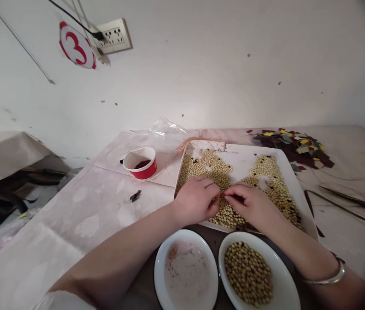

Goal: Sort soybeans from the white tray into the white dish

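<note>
A white tray [241, 155] holds many small round pale-yellow beads or beans [223, 185], with dark specks among them. Over its near part my left hand [198, 200] is curled closed, and whatever its fingers hold is hidden. Facing it, a small distance to the right, my right hand [253, 204] has thumb and forefinger brought together in a pinch. Anything between those tips is too small to name. Below the hands stand a white bowl [158, 275] with reddish bits on its bottom and a white oval dish [284, 275] of larger brownish-yellow beads or beans [248, 273].
A red-and-white paper cup [145, 172] with dark red contents stands left of the tray. Small dark scraps [135, 196] lie nearby. Clear plastic [167, 127] and reddish threads [190, 143] are behind. A pile of coloured pieces [294, 144] sits back right, near a dark cord [347, 211].
</note>
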The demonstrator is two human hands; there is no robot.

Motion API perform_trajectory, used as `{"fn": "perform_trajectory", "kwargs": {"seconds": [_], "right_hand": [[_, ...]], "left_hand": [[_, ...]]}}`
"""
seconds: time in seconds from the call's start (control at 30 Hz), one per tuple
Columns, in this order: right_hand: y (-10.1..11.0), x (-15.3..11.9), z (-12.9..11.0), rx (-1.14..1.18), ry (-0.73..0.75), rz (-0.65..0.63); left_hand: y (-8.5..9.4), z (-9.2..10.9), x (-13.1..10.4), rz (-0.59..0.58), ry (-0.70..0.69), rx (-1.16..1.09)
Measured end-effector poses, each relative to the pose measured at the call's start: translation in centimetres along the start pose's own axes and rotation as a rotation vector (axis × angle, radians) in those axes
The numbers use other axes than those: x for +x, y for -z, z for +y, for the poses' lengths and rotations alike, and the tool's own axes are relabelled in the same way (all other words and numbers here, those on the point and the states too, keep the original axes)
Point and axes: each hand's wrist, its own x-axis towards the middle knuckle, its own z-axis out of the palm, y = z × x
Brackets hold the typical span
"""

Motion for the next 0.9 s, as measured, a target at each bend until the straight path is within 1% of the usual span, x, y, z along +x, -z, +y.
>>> {"fn": "perform_trajectory", "kwargs": {"seconds": [0.13,0.23,0.3,0.43,0.53,0.67,0.9], "right_hand": [[0.2,-0.1,-0.3,0.001,0.028,0.004],[0.3,-0.2,-0.9,0.000,0.056,0.006],[0.3,-0.2,-1.2,0.043,0.057,-0.006],[0.3,-0.2,-1.3,0.179,-0.019,-0.067],[0.5,-0.2,-1.2,0.273,-0.109,-0.121],[0.8,-0.2,-1.4,0.383,-0.176,-0.174],[0.6,-0.4,-0.9,0.496,-0.239,-0.196]], "left_hand": [[0.4,0.0,-0.2,0.103,-0.067,0.047],[0.8,0.1,-0.2,0.129,-0.138,0.091],[1.0,0.2,-0.2,0.136,-0.180,0.117],[1.0,0.1,-0.2,0.161,-0.216,0.142],[1.0,0.1,-0.2,0.181,-0.218,0.148],[0.9,0.1,-0.3,0.184,-0.213,0.160],[0.6,-0.1,-0.3,0.181,-0.218,0.166]]}}
